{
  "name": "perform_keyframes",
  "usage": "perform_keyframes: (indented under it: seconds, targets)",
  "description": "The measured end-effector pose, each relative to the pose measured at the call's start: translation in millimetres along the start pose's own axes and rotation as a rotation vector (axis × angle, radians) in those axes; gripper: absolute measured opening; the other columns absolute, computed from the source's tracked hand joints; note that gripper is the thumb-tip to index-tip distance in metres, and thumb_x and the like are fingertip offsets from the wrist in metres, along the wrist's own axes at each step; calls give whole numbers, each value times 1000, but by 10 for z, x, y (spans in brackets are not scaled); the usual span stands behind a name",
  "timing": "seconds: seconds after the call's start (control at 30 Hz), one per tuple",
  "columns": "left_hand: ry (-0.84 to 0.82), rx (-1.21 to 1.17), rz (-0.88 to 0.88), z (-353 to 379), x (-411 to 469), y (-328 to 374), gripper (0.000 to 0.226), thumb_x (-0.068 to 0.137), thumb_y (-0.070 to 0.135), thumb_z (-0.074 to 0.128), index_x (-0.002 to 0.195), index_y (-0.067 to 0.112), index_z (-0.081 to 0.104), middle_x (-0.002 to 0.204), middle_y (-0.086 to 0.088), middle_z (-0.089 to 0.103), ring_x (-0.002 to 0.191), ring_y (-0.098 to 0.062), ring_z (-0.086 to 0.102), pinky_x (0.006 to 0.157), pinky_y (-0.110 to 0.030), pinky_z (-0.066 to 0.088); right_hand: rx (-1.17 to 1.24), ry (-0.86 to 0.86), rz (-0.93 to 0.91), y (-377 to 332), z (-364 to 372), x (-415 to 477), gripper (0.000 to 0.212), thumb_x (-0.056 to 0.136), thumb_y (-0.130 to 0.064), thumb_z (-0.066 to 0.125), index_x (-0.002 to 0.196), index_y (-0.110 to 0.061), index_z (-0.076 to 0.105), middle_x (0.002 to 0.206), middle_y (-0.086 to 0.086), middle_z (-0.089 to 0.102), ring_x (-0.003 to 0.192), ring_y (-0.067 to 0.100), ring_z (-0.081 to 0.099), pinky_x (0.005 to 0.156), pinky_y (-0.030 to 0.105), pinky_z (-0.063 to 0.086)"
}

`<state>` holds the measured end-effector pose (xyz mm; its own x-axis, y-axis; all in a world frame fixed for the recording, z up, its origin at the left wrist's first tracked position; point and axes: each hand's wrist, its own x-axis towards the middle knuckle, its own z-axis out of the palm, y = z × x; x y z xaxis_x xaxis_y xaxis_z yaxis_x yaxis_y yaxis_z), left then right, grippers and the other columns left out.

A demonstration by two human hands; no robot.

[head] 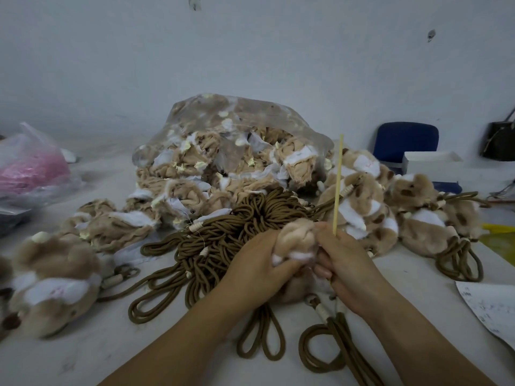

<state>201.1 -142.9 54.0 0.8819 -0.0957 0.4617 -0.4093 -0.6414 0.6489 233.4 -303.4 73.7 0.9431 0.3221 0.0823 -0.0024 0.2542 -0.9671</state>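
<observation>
My left hand point(255, 267) grips a small tan and white plush piece point(296, 240) from the left, fingers curled round its lower part. My right hand point(344, 261) holds the same piece from the right and also pinches a thin pale wooden stick point(338, 185) that stands nearly upright above it. A brown cord with a whitish wrapped joint point(323, 312) hangs from the piece below my hands and loops on the table point(156, 346).
A heap of brown cords point(223, 240) lies just beyond my hands. Behind it a clear plastic bag point(231, 126) spills unstuffed plush skins. Stuffed plush toys sit at the right point(418, 218) and left point(53, 280). A pink-filled bag point(30, 168), a blue chair point(404, 140), a white box point(432, 162) and a paper sheet point(490, 305) are around.
</observation>
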Motion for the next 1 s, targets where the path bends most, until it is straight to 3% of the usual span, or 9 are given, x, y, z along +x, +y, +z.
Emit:
perform_keyframes:
  seconds: [0.1, 0.13, 0.2, 0.27, 0.4, 0.57, 0.7, 0.83, 1.0]
  targets:
    - [150, -124, -160, -28, -19, 30, 3, 93, 41, 61, 95, 42, 61, 90, 19, 68, 87, 11, 59, 70, -5, 43, -295, 117, -138, 1, 42, -9, 5, 91, -27, 59, 92, -24, 62, 70, -4, 66, 56, 7, 60, 45, 15, 44]
    - [194, -143, -195, -47, -15, 34, 7, 95, 38, 59, 91, 43, 60, 87, 19, 68, 86, 12, 58, 68, -3, 41, -398, 175, -208, -5, 38, -8, 2, 90, -31, 60, 91, -29, 61, 79, -14, 67, 67, 0, 63, 52, 11, 46]
    - [261, -205, -254, -71, -14, 18, 13, 95, 34, 57, 88, 45, 60, 85, 20, 68, 84, 14, 57, 66, -3, 41, -515, 227, -306, -21, 29, -16, 5, 88, -38, 60, 86, -34, 59, 80, -24, 64, 71, -7, 60, 56, 8, 44]
    - [321, -234, -287, -72, -13, 32, 12, 94, 34, 59, 85, 40, 61, 86, 22, 67, 81, 13, 57, 63, -4, 41, -584, 175, -306, -4, 49, -36, 15, 85, -47, 59, 81, -32, 60, 76, -18, 65, 66, -4, 59, 53, 9, 44]
    - [354, -229, -237, -26, -17, 40, 19, 94, 29, 61, 83, 14, 56, 85, -4, 56, 74, -6, 53, 61, -12, 41, -810, 100, -224, 106, 124, -21, 19, 87, -44, 58, 79, -26, 59, 68, -4, 59, 65, 1, 55, 53, 12, 41]
    - [261, -413, -221, -27, -41, 124, 9, 85, 41, 54, 81, 39, 62, 90, 1, 62, 75, 0, 59, 63, -11, 45, -652, 154, -129, 120, 76, 51, 12, 89, -38, 60, 84, -28, 55, 69, -6, 59, 46, -4, 51, 42, 13, 37]
    - [273, -549, -286, -24, -53, 131, 24, 87, 47, 55, 96, 28, 68, 89, 9, 72, 82, -3, 67, 66, -13, 50, -494, 112, -2, 140, 80, 56, 15, 87, -39, 63, 91, -26, 56, 72, 0, 61, 45, 2, 51, 42, 21, 41]
    - [153, -844, -435, -64, -57, 161, 37, 81, 52, 62, 88, 19, 79, 86, -12, 76, 81, -24, 73, 68, -30, 57, -468, 106, 19, 110, 77, 49, 10, 90, -29, 63, 96, -23, 57, 80, 4, 64, 55, 8, 57, 42, 21, 41]
    - [41, -1041, -472, -96, -44, 132, 35, 80, 50, 64, 92, 21, 79, 95, -14, 75, 85, -23, 73, 69, -31, 58, -299, 19, 116, 87, 50, 25, 7, 92, -21, 61, 99, -17, 62, 77, 6, 66, 59, 15, 54, 44, 23, 42]
